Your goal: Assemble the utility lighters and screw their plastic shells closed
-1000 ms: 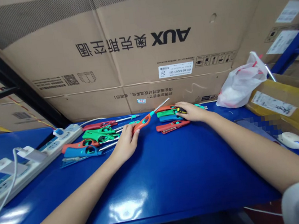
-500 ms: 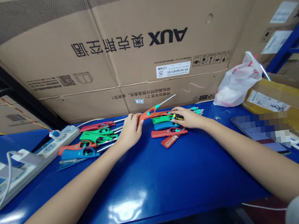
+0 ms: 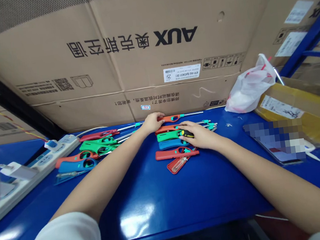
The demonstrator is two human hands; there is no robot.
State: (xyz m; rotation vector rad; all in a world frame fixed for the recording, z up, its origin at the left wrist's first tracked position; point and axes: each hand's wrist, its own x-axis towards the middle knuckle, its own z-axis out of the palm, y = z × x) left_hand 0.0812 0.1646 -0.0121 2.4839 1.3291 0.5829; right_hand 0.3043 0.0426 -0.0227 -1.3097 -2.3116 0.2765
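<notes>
My left hand (image 3: pixel 152 123) is closed on the handle end of an orange long-nosed gas lighter (image 3: pixel 174 118), which lies level along the back of the row with its metal tube to the right. My right hand (image 3: pixel 199 135) is curled around a screwdriver (image 3: pixel 187 133) with a black and yellow handle; its shaft is hidden. The fingers rest over the row of lighters: another orange one (image 3: pixel 165 129), a green lighter (image 3: pixel 166 136), a blue lighter (image 3: pixel 167 145) and a red lighter (image 3: pixel 172 154). Partly under the red one, a red handle piece (image 3: pixel 177 165) shows a clear insert.
At left lies a group of red, green (image 3: pixel 97 145), orange and blue lighters (image 3: pixel 78 165), beside a white power strip (image 3: pixel 42 159) with chargers. A phone (image 3: pixel 271 145), a plastic bag (image 3: pixel 249 85) and a yellow-taped carton (image 3: pixel 287 108) are at right. Large cardboard (image 3: pixel 142 67) stands behind.
My left hand has moved back and right, bringing the tilted orange lighter down level behind the right row. My right hand stays over the row with the screwdriver. The view has shifted slightly.
</notes>
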